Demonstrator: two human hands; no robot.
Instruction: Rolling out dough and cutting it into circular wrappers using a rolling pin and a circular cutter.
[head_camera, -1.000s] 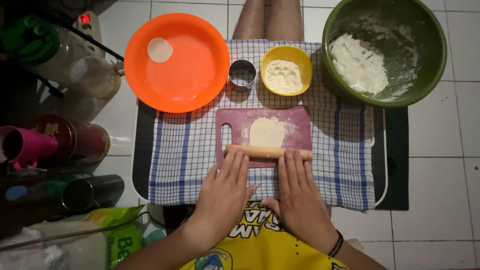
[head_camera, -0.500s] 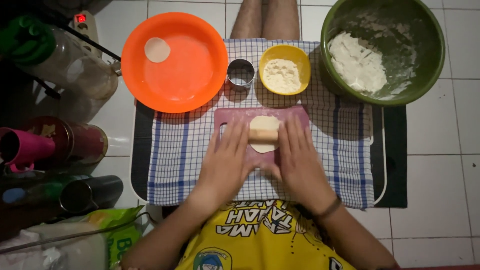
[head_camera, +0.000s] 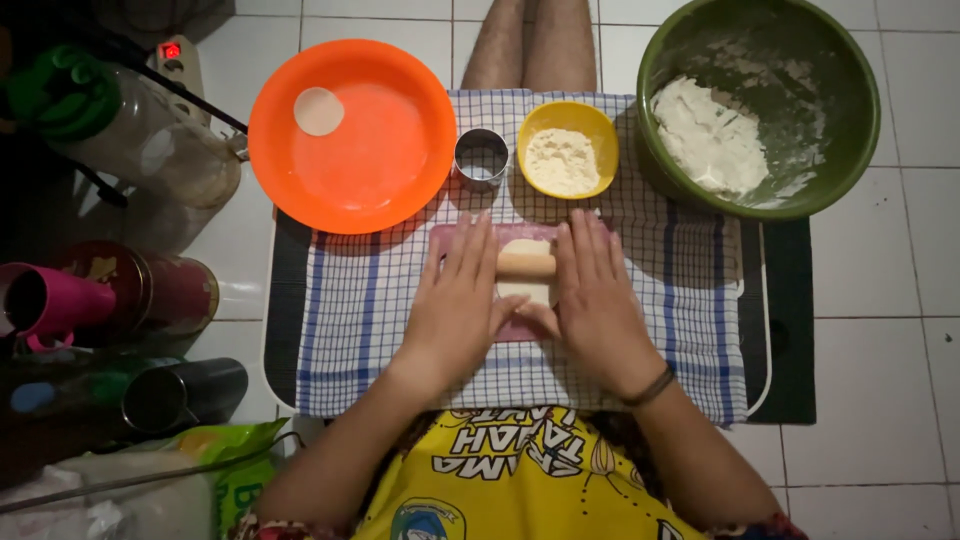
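orange plate (head_camera: 400, 170) with one pale dough disc (head_camera: 318, 110), upper left | metal ring cutter (head_camera: 481, 158) top centre | yellow flour bowl (head_camera: 567, 150) beside it | green bowl (head_camera: 800, 60) upper right | pink mug (head_camera: 45, 305) left edge

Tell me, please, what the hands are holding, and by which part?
Nothing is gripped: the left hand and right hand lie flat on the ends of the rolling pin, pressing it onto the dough.

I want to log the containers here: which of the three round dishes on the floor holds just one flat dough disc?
The orange plate, at the left of the row. It holds a single pale disc, whereas the small yellow bowl and big green bowl hold flour.
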